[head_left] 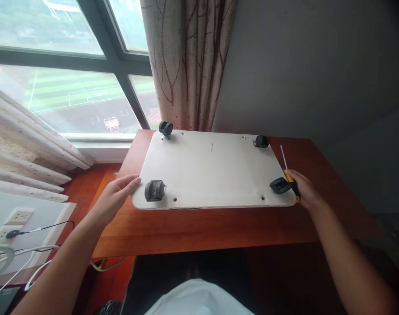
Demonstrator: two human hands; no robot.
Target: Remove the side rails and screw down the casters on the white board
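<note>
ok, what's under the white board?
A reddish-brown table, showing in front and on both sides of the white board. The part directly beneath is covered, can't be seen.

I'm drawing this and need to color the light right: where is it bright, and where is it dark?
In the head view, the window glows with hazy glare; in the head view, the board looks pale and clear; also in the head view, the right-hand wall is dim.

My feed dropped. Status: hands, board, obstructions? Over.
Left hand at left edge of white board. Right hand gripping screwdriver. White board lying on table. Possible snag: four upturned casters.
</note>
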